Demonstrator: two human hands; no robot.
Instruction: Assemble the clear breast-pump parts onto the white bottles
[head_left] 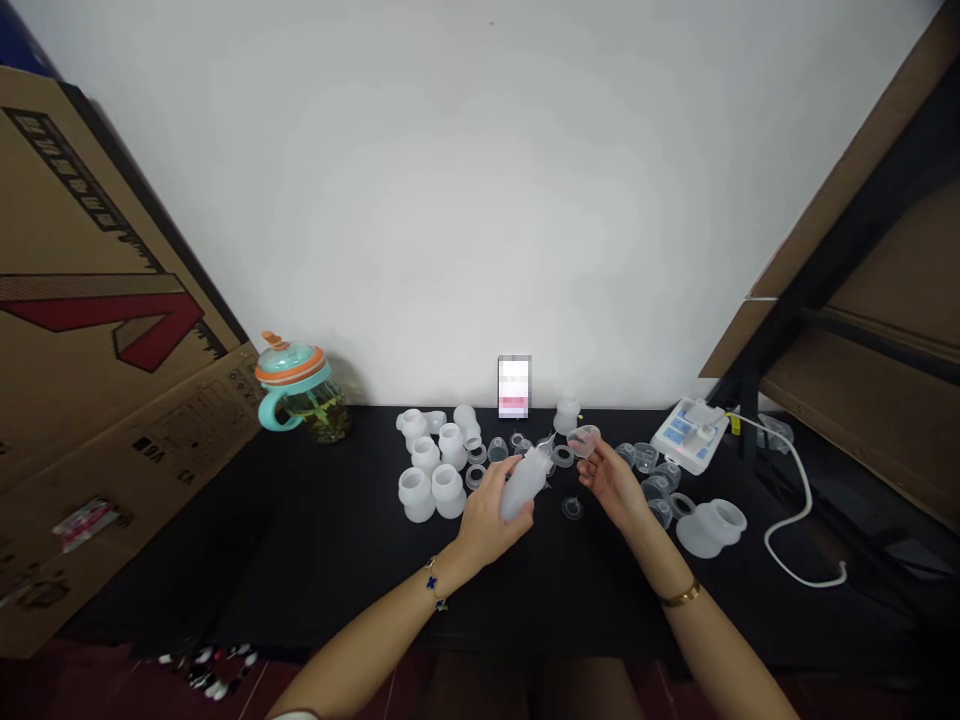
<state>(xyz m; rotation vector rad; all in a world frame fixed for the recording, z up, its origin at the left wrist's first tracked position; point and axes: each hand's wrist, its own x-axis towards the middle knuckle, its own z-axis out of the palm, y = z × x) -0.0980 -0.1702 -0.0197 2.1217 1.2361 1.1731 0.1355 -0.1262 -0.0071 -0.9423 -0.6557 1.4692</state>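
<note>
My left hand (486,515) is wrapped round a translucent white bottle (527,484), tilted so its narrow top points up and right. With the fingertips of my right hand (611,482) I pinch a transparent cup-shaped cap (583,440) just right of the bottle's top. Beneath the bottle and cap lie small transparent parts, partly hidden by my hands. A thin see-through disc (572,508) rests on the black table (337,540) between my wrists. Left of my left hand stand several open white bottles (448,490), with transparent rings (475,477) beside them.
Against the wall leans a lit phone (514,387). One white bottle (568,414) stands near it. On the right are transparent caps (658,487), two white bottles (701,530), and a power strip (690,436) with a white cable (808,500). A teal-lidded jug (300,390) stands left, near a cardboard box (97,330).
</note>
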